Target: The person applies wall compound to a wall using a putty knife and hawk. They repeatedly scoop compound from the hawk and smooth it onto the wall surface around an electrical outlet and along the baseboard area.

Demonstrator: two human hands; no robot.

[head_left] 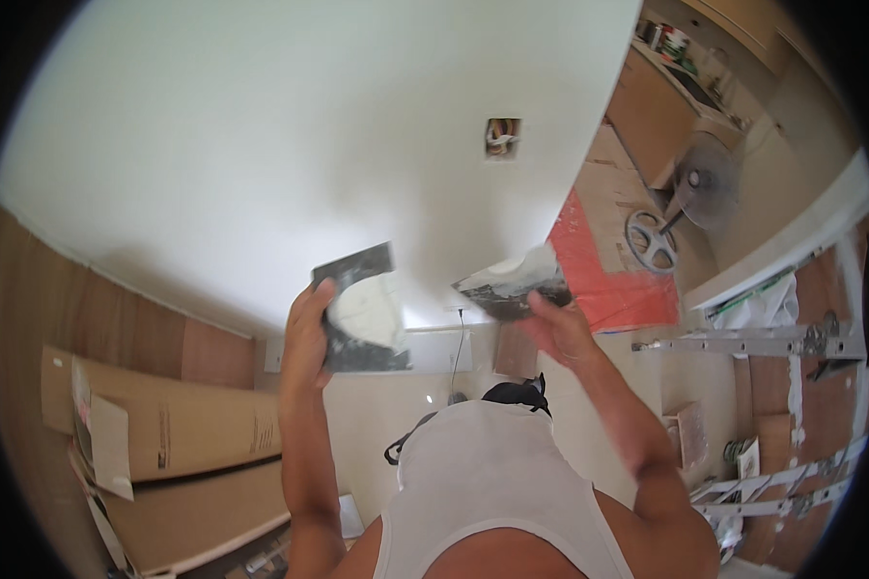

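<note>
My left hand is closed on the left edge of a dark, flat putty board. A thick patch of white putty covers the middle of the board. To the right, my right hand grips a broad dark putty knife, whose face is smeared with white putty; the blade is slightly blurred. The two tools are apart, both held in front of a smooth white wall. An open electrical box with coloured wires sits in the wall, above the putty knife.
Large cardboard boxes lie at lower left. A red sheet covers floor past the wall's edge, near a standing fan. A metal ladder stands at right. A cable hangs from the wall's foot. Behind is a kitchen counter.
</note>
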